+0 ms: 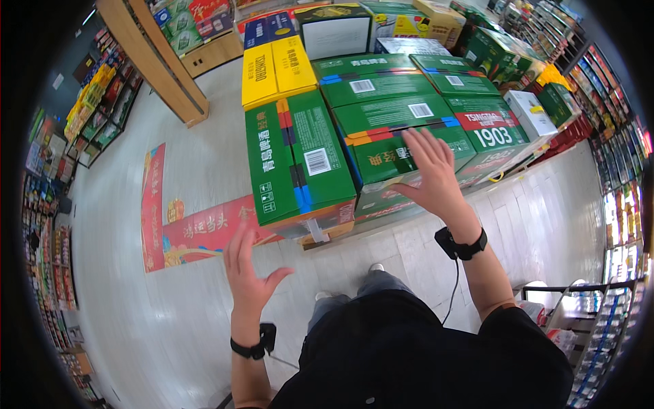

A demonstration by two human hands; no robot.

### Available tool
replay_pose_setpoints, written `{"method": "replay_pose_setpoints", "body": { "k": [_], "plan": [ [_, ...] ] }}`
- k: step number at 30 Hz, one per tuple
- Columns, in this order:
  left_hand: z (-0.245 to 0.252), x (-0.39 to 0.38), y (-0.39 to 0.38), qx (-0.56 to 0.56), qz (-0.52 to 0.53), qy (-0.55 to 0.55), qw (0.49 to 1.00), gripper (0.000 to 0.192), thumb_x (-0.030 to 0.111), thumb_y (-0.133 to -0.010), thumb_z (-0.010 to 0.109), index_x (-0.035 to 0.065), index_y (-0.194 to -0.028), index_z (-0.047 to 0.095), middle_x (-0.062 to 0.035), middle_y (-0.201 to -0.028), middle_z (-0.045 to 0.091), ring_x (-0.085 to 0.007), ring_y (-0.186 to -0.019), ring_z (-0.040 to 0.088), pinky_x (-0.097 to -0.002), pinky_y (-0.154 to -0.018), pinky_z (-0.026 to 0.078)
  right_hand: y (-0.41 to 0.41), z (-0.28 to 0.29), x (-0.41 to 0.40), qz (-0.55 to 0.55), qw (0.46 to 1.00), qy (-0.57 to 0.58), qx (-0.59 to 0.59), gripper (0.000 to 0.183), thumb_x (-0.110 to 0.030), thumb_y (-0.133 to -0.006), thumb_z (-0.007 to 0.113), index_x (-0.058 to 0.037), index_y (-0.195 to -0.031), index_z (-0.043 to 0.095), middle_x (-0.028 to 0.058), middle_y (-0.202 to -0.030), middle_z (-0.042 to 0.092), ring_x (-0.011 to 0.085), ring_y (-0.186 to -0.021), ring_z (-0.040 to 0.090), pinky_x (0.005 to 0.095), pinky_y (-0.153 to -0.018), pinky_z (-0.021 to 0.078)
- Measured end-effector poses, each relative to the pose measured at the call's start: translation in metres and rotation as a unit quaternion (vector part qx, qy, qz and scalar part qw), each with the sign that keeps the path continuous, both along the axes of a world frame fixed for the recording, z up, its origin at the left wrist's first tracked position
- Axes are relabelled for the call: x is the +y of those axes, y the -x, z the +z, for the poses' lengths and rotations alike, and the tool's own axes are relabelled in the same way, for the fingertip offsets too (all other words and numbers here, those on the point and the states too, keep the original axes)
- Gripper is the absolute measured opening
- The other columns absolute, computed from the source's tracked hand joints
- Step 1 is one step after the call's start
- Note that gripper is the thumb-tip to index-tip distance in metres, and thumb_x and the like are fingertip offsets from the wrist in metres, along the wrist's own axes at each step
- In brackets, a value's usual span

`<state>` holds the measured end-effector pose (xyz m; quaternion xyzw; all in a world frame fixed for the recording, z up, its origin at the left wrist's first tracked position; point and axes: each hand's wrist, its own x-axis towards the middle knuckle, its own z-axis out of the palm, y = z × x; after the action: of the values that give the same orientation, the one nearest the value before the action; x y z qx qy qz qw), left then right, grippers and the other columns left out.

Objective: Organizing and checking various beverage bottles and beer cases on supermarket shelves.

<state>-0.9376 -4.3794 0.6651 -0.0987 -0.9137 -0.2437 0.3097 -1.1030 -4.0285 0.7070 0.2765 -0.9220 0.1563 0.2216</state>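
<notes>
Before me stands a block of green Tsingtao beer cartons. My right hand (431, 171) is spread over the front middle carton (375, 138), its fingers at the top and its thumb by the front edge; firm contact cannot be made out. My left hand (250, 271) hangs in the air with fingers apart, below and left of the left green carton (301, 153). A strip of tape hangs on that carton's front face. Beside the middle carton, to the right, is a green and red carton (493, 125) marked 1903.
A yellow Tsingtao carton (278, 69) lies behind the left carton. A wooden post (158, 56) rises at the back left. A red printed strip (204, 230) lies on the pale floor (117, 214). Stocked shelves (51, 245) line the left side; a metal rack (577, 289) is at lower right.
</notes>
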Motion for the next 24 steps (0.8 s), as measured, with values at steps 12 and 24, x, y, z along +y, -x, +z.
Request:
{"method": "replay_pose_setpoints", "body": {
  "k": [12, 24],
  "plan": [
    [0.000, 0.066, 0.072, -0.012, 0.095, 0.145, 0.985, 0.081, 0.046, -0.066, 0.084, 0.0107, -0.134, 0.057, -0.0081, -0.141, 0.054, -0.0299, -0.130, 0.048, -0.0474, -0.105, 0.035, 0.004, -0.031, -0.016, -0.019, 0.994, 0.069, 0.084, 0.086, -0.045, -0.053, 0.088, -0.0134, -0.128, 0.061, 0.0151, -0.136, 0.055, 0.0326, -0.128, 0.049, 0.0511, -0.106, 0.0318],
    [0.002, 0.073, 0.073, -0.016, 0.114, 0.133, 0.984, 0.075, 0.040, -0.065, 0.087, 0.0107, -0.129, 0.060, -0.0076, -0.138, 0.057, -0.0288, -0.130, 0.050, -0.0439, -0.105, 0.035, 0.011, -0.023, -0.001, 0.035, 0.997, 0.061, 0.039, 0.075, -0.044, -0.064, 0.085, -0.0111, -0.128, 0.062, 0.0166, -0.136, 0.056, 0.0305, -0.127, 0.051, 0.0471, -0.104, 0.0341]
  ]
}}
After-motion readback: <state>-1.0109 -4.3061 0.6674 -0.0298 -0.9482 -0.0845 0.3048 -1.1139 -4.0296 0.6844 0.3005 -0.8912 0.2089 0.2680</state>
